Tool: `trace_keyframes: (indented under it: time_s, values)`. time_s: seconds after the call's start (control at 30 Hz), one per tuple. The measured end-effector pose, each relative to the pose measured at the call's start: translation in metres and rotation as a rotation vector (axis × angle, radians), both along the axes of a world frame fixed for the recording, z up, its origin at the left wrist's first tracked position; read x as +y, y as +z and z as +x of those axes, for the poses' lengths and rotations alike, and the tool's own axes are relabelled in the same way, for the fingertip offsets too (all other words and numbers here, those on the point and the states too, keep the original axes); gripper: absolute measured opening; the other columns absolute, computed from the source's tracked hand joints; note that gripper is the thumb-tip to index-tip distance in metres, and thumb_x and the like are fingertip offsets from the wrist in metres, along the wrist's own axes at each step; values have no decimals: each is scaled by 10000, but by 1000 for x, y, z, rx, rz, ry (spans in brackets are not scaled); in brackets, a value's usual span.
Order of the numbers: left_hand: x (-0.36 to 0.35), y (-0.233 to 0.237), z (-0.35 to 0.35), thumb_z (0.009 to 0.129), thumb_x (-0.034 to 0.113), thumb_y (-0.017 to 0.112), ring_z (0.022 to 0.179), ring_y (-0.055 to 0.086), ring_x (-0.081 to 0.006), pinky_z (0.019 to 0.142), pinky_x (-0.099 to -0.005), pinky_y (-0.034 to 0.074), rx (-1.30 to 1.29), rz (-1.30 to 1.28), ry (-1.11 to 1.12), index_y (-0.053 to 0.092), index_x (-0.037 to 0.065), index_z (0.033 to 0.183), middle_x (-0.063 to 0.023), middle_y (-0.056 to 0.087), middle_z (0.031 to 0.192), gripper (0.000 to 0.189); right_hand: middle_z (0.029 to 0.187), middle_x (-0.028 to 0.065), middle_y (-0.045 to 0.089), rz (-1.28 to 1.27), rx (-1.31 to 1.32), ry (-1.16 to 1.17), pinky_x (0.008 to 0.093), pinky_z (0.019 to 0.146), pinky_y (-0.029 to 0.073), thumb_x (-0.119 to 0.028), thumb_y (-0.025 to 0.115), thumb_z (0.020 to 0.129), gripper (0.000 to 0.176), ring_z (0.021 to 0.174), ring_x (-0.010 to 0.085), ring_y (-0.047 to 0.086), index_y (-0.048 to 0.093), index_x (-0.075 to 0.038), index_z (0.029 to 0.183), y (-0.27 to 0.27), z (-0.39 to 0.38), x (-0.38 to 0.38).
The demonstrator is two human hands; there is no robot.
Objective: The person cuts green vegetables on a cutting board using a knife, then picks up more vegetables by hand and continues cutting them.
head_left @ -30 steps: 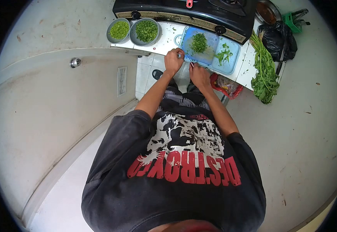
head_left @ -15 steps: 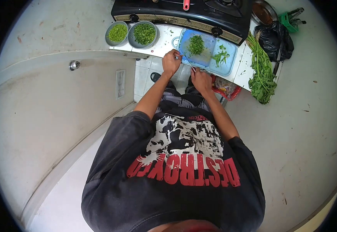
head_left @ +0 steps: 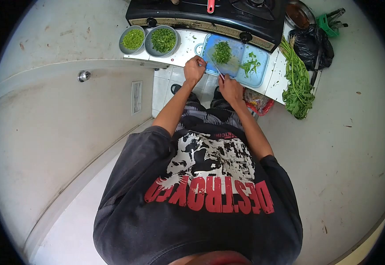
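The right hand (head_left: 231, 89) gripped a knife (head_left: 216, 68), its long axis slanting far and left; the left hand (head_left: 194, 69) curled left of the blade, any hold unclear. Chopped greens (head_left: 222, 52) lay far of both hands.

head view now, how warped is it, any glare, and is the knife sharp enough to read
Head view: strong fisheye bend, dark rounded borders, the stove bowing along its front; head view: soft, fairly even light, just small glints on the round metal knob; head view: the knife in the right hand shows too small to read its edge.
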State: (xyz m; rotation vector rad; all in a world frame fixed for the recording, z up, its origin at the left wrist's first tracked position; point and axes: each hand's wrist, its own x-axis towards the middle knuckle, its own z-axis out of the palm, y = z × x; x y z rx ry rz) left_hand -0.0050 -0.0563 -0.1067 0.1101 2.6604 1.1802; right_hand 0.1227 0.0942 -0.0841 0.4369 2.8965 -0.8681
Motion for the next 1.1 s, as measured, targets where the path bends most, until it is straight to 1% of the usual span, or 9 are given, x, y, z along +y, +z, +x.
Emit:
trace_keyframes:
  time_s: [0.17,0.27,0.37,0.47,0.57,0.67,0.77,0.87,1.1]
  values:
    - [0,-6,-1,808,201,775,733,714,-275,713,-379,552,38,8,-16,724,56,837,-83,739,786,156,702,238,687,22,26,59,513,605,571,-347,563,1004,366,671,409,711,645,6,952,-7,10,-7]
    - [0,-9,-4,811,210,775,732,713,-279,704,-382,550,83,-50,-50,728,64,838,-78,739,779,156,719,239,692,17,4,49,512,619,572,-343,575,995,366,684,408,713,651,14,967,-3,7,-8]
    - [1,3,-3,811,223,775,737,714,-281,699,-387,548,33,-39,-35,733,71,837,-76,739,776,160,721,240,693,0,-68,50,516,626,570,-336,573,995,363,686,415,713,657,16,967,1,2,-6]
    - [1,-3,-5,814,239,776,741,716,-280,704,-392,548,41,-55,-37,735,73,834,-80,738,773,172,721,241,695,31,-54,54,515,624,569,-323,571,993,346,681,416,713,659,10,961,9,-9,-9]
    - [0,1,-7,812,250,781,746,716,-282,710,-395,547,18,-55,-46,734,74,834,-80,740,779,184,735,265,687,7,-69,46,534,646,567,-323,570,993,352,692,444,699,651,17,957,6,-20,-12]
    - [-3,9,-10,807,270,796,755,714,-280,715,-393,548,-17,-94,-67,729,72,828,-74,739,784,210,723,260,685,30,-48,66,536,639,568,-325,571,991,351,682,441,699,656,15,976,-3,-13,-8]
    - [-6,10,-13,806,287,809,749,708,-274,710,-404,548,32,-105,-114,721,75,816,-68,734,783,230,716,264,682,33,-39,64,538,628,566,-336,568,994,359,676,441,697,659,11,987,-7,5,1]
    - [-4,8,-18,811,287,811,748,687,-275,705,-419,537,113,-95,-192,715,77,814,-69,721,775,232,703,262,679,35,-56,-14,540,618,563,-351,562,998,370,666,441,696,658,6,983,5,14,8]
    - [2,3,-32,823,205,790,792,647,-295,711,-434,509,299,-62,-377,712,70,820,-85,701,822,155,695,257,676,-31,-80,-32,549,625,556,-369,549,1006,391,670,447,692,655,5,966,12,4,8]
